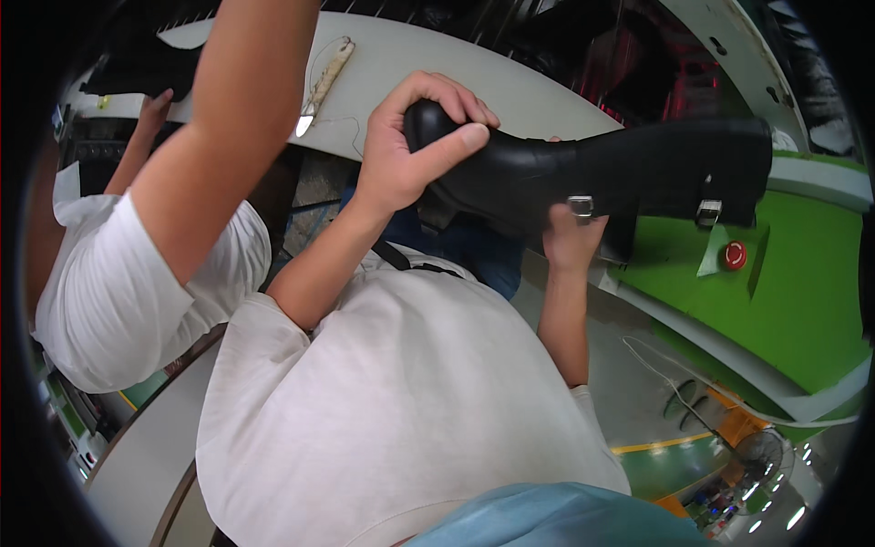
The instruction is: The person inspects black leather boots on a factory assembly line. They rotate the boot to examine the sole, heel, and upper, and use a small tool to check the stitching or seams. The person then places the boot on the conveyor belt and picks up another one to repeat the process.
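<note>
A tall black boot (519,169) lies sideways in the air in front of me, its toe to the left and its shaft to the right. My left hand (410,146) is closed around the toe, with the thumb along the upper. From below, my right hand (574,239) holds the boot near its ankle, thumb by a silver buckle (581,206). Most of the right hand's fingers are hidden behind the boot. A second silver buckle (709,212) sits near the shaft's top edge.
A white worktable (401,56) carries a tool with a wrapped handle (328,77) and thread. On the right stands a green machine surface (793,283) with a red push button (734,255). At my left, a co-worker's arm (246,118) reaches across; their hand (157,102) touches a black item.
</note>
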Demonstrator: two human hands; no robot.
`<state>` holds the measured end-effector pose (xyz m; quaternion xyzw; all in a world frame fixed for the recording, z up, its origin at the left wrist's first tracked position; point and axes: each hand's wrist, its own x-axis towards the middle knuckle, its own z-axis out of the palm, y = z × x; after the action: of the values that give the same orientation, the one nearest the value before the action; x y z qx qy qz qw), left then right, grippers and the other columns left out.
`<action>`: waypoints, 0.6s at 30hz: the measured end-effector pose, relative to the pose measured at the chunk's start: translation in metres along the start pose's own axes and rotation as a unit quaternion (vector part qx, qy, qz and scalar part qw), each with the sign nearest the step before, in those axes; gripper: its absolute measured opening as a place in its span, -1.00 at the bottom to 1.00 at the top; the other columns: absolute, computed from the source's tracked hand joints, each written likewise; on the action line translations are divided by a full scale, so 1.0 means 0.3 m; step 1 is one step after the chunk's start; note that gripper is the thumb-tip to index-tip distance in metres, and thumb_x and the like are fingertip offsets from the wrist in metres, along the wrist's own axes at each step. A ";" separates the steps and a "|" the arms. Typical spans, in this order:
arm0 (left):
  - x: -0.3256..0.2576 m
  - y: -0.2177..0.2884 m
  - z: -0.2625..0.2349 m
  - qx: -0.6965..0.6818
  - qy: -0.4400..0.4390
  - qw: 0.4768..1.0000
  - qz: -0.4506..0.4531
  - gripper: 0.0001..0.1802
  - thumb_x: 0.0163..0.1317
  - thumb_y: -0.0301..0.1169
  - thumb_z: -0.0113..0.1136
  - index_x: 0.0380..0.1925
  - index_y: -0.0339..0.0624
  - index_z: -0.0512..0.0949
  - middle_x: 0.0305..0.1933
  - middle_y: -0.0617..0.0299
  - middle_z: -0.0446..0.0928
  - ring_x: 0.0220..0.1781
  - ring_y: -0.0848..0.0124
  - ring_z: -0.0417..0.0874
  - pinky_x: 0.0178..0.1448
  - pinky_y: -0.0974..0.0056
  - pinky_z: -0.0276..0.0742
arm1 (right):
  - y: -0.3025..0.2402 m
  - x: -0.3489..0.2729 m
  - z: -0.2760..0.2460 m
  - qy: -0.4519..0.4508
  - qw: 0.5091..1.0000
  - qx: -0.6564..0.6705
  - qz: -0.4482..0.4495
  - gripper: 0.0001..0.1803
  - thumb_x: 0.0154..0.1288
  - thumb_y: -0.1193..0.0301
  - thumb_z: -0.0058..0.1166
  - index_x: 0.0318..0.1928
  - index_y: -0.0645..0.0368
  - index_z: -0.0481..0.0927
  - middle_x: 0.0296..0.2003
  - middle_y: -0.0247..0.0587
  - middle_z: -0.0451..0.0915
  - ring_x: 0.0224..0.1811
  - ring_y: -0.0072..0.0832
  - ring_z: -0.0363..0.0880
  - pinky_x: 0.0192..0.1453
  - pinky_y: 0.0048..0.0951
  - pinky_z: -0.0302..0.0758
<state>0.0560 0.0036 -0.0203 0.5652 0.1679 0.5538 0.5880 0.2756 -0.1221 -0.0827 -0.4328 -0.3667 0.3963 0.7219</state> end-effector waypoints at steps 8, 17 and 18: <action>0.095 -0.050 -0.009 -0.043 -0.041 0.998 -0.008 -0.83 0.52 -0.52 0.42 -0.28 -0.23 0.60 -0.19 0.08 0.73 0.00 0.21 0.86 0.25 0.06 0.75 | -0.066 -0.030 0.040 -0.019 0.990 -0.137 -0.034 -0.20 0.13 0.44 0.81 0.35 0.33 0.66 0.24 -0.13 0.77 0.25 -0.36 0.74 0.47 -0.24 0.64; 0.144 -0.056 0.035 0.334 -0.013 0.940 0.064 -0.27 0.30 -0.22 0.68 0.37 -0.22 0.55 0.58 -0.02 0.47 0.55 0.09 0.56 0.52 0.03 0.54 | 0.020 -0.033 0.026 0.110 0.987 -0.115 -0.008 -0.51 0.27 0.46 0.72 0.14 0.33 0.80 0.06 -0.19 0.84 0.06 -0.47 0.80 0.18 -0.31 0.72; 0.099 -0.035 0.049 0.353 -0.020 0.934 0.058 -0.04 0.18 -0.09 0.76 0.49 -0.22 0.48 0.64 -0.08 0.41 0.62 -0.01 0.49 0.57 -0.07 0.49 | 0.010 -0.028 0.046 0.136 0.980 -0.144 -0.019 -0.53 0.28 0.47 0.71 0.13 0.33 0.80 0.04 -0.21 0.85 0.03 -0.48 0.80 0.18 -0.32 0.73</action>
<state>0.0828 0.0242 -0.0120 0.7563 0.3077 0.4802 0.3207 0.2593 -0.1240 -0.0820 -0.5750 -0.3262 0.2633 0.7026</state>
